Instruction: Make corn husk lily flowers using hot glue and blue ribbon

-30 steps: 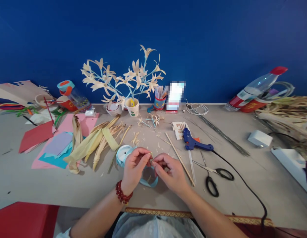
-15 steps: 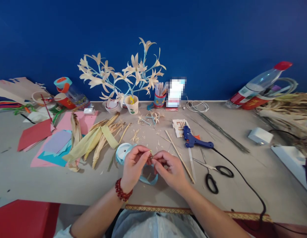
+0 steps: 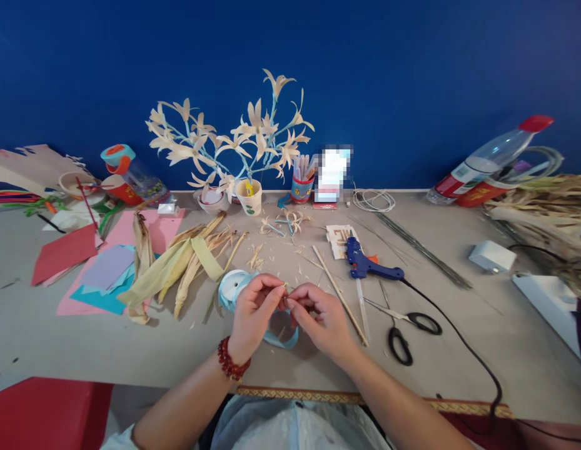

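Observation:
My left hand [image 3: 258, 307] and my right hand [image 3: 318, 319] meet fingertip to fingertip above the table. Both are closed in a pinch around something small, mostly hidden by the fingers; a pale tip shows at the left fingertips. Just behind my left hand lies a roll of light blue ribbon [image 3: 230, 285]. A loose loop of blue ribbon [image 3: 284, 342] hangs or lies below the fingers. To the right of my right hand rest a thin stick [image 3: 339, 294], a clear glue stick [image 3: 363, 309] and black-handled scissors [image 3: 403, 328].
A blue glue gun [image 3: 372, 267] with a trailing cord lies at right, near thin wires [image 3: 421, 253]. Corn husks [image 3: 187, 269] and coloured paper [image 3: 107, 269] spread at left. Husk flowers stand in a paper cup [image 3: 250, 200] by the wall. A bottle [image 3: 487, 159] leans at far right.
My hands stay in nearly the same place, with only a slight shift of the fingertips. Nothing on the table has visibly moved.

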A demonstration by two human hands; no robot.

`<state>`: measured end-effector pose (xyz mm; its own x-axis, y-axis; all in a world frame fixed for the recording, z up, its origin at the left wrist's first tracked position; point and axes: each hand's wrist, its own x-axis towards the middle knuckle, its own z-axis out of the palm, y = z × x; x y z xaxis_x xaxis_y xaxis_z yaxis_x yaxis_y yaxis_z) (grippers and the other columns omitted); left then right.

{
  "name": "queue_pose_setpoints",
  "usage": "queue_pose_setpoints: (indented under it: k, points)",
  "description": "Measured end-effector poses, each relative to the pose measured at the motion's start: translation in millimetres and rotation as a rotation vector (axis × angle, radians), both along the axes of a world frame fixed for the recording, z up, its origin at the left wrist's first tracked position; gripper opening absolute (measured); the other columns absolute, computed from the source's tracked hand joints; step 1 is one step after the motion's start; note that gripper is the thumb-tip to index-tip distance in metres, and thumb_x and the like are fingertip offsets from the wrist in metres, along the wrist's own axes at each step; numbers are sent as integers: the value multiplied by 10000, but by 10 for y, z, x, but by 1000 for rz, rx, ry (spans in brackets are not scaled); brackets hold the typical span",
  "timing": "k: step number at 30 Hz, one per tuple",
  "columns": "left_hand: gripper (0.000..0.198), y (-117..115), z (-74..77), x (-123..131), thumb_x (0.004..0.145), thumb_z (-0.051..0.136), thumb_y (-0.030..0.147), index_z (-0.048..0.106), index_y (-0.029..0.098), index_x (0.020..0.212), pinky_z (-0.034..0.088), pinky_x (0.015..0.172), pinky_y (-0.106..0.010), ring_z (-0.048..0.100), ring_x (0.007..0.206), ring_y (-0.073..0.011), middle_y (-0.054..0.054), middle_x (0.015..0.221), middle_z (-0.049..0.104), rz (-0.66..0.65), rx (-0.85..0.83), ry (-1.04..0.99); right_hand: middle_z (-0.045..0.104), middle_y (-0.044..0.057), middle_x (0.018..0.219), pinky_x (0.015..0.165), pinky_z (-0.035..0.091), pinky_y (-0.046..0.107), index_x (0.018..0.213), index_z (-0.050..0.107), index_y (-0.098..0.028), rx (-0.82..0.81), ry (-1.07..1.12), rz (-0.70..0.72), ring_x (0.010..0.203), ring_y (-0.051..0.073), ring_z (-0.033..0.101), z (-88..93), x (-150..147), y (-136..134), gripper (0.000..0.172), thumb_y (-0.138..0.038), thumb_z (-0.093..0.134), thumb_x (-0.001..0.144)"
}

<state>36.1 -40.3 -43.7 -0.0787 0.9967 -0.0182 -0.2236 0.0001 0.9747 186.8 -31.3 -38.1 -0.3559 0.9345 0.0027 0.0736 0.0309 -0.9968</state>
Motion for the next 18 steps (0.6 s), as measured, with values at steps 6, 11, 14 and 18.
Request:
queue_pose_setpoints:
  k: [6, 11, 14, 18]
  points:
    - [101, 4, -1, 2, 873, 651, 287, 636, 189, 895, 473, 640, -214, 566, 650, -95, 21, 732, 622, -18, -25, 3, 612, -11, 608, 447, 360, 174, 839, 579, -192, 14, -13, -2, 524, 109, 563, 6, 7, -1, 152, -319, 559, 921]
    - [94, 4, -22, 6, 875, 651, 285, 646, 194, 897, 461, 640, -210, 550, 655, -91, 22, 739, 617, -28, -38, -19, 603, -13, 601, 432, 339, 174, 825, 576, -194, 17, -38, -8, 525, 112, 564, 10, 2, 2, 159, -325, 563, 915]
    - [97, 9, -40, 13, 869, 657, 282, 651, 188, 892, 451, 632, -209, 536, 658, -91, 18, 746, 611, -26, -56, -50, 601, -13, 606, 437, 347, 180, 826, 576, -195, 25, -34, -6, 527, 115, 571, 1, -3, 1, 161, -327, 560, 916]
    - [107, 14, -40, 30, 857, 664, 278, 650, 178, 894, 444, 606, -210, 521, 638, -86, 14, 760, 605, -24, -78, -133, 639, 6, 672, 460, 385, 187, 854, 584, -193, 42, -10, -8, 559, 120, 602, -11, -6, -8, 161, -332, 549, 927]
